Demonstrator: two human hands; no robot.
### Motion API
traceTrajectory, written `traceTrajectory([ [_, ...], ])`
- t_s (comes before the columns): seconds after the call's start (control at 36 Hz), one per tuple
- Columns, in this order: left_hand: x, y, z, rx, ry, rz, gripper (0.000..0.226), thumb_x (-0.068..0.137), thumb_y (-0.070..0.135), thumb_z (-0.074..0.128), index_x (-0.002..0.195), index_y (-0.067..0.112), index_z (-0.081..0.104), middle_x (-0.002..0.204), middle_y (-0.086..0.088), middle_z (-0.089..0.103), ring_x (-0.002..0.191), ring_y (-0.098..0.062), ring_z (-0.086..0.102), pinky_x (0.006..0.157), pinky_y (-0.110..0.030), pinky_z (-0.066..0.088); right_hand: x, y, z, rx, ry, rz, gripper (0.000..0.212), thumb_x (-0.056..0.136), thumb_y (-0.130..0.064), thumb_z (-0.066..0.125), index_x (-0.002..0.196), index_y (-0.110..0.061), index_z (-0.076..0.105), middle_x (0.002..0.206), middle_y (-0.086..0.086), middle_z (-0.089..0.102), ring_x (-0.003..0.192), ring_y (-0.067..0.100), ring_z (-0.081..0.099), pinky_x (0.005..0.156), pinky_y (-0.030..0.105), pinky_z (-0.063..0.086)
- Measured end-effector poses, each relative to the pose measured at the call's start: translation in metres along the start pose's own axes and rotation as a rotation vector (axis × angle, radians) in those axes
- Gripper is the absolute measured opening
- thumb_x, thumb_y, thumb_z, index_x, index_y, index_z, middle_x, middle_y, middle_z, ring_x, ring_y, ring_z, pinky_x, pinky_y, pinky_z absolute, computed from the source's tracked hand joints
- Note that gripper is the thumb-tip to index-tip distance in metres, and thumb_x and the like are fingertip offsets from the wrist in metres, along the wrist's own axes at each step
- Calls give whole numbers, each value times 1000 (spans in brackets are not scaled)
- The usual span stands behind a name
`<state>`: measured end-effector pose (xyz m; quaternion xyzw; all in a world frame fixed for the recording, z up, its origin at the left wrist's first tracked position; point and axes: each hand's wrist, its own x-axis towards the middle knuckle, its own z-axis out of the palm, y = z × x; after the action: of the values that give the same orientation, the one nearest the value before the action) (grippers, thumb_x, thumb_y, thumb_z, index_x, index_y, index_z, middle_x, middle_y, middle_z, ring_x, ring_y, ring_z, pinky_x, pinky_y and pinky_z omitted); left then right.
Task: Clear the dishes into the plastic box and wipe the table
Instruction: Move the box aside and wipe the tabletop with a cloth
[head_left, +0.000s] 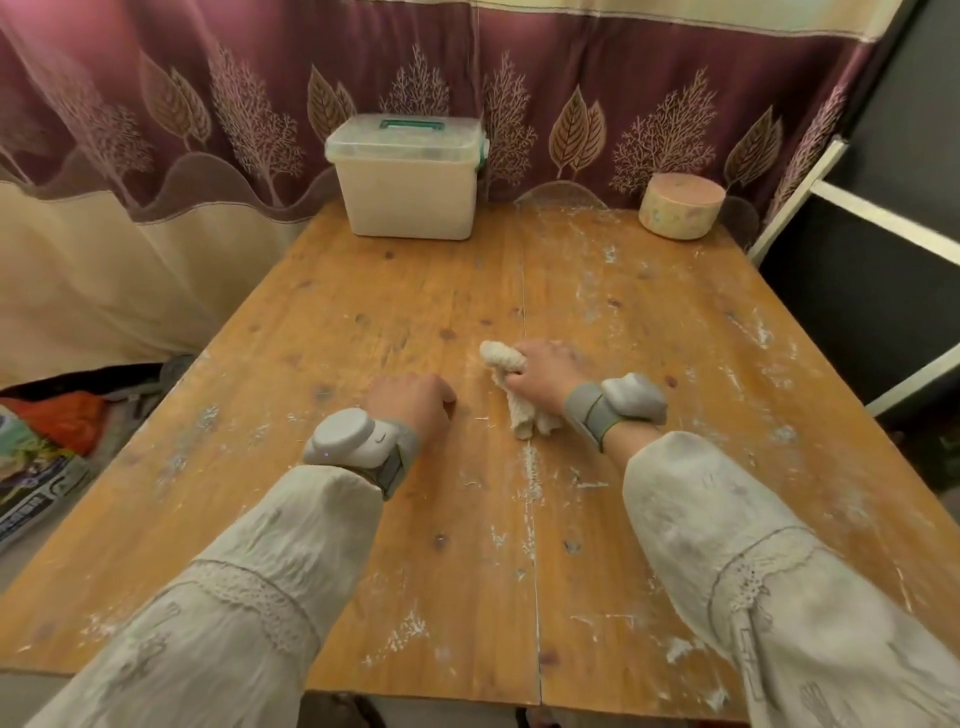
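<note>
We see an orange-brown plank wooden table (405, 322), its varnish worn and streaked with chalky white scuffs. Our right hand (545, 371) grips a nubbly cream knitted cloth (511, 387). The translucent white plastic box (410, 179) looks smooth and faintly glossy; our pale embroidered fabric sleeves (769, 561) look matt.

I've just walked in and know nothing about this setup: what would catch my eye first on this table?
Probably the right hand near the middle of the wooden table, gripping a bunched pale cloth against the white-streaked boards, while the left hand rests beside it. Next, the lidded plastic box at the far edge by the curtain, with a round pink-topped tin at the far right corner.
</note>
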<state>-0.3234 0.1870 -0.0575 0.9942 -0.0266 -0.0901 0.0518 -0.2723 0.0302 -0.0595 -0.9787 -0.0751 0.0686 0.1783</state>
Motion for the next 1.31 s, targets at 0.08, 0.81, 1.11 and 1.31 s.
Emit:
traceTrajectory([
  [0.08, -3, 4, 2, 7, 0, -14, 27, 91, 11, 42, 94, 31, 61, 93, -2, 63, 81, -27, 58, 80, -29, 46, -14, -1, -7, -34, -21, 4, 30, 88, -28, 55, 113, -14, 61, 114, 10, 61, 109, 27, 53, 79, 26, 37],
  [0.81, -26, -3, 17, 98, -52, -6, 37, 98, 21, 32, 130, 22, 52, 132, -2, 54, 127, -25, 40, 108, -46, 20, -65, -3, 0, 82, -111, -20, 22, 92, -24, 51, 109, -13, 60, 108, 10, 61, 103, 27, 57, 76, 28, 38],
  [1.11, -28, -3, -2, 83, -141, -2, 34, 98, 22, 34, 119, 22, 60, 129, -5, 53, 132, -26, 29, 103, -46, 23, -62, -17, -34, 474, -314, 59, 4, 88, -10, 57, 85, -8, 58, 72, 3, 55, 62, 13, 52, 51, 18, 43],
  [1.31, -22, -43, -16, 0, 53, -82, 48, 96, 8, 31, 140, 25, 41, 140, -4, 43, 134, -25, 30, 107, -45, 26, -27, -16, -23, 122, -12, 88, 30, 91, -24, 54, 119, -13, 56, 112, 10, 59, 100, 27, 55, 79, 32, 43],
])
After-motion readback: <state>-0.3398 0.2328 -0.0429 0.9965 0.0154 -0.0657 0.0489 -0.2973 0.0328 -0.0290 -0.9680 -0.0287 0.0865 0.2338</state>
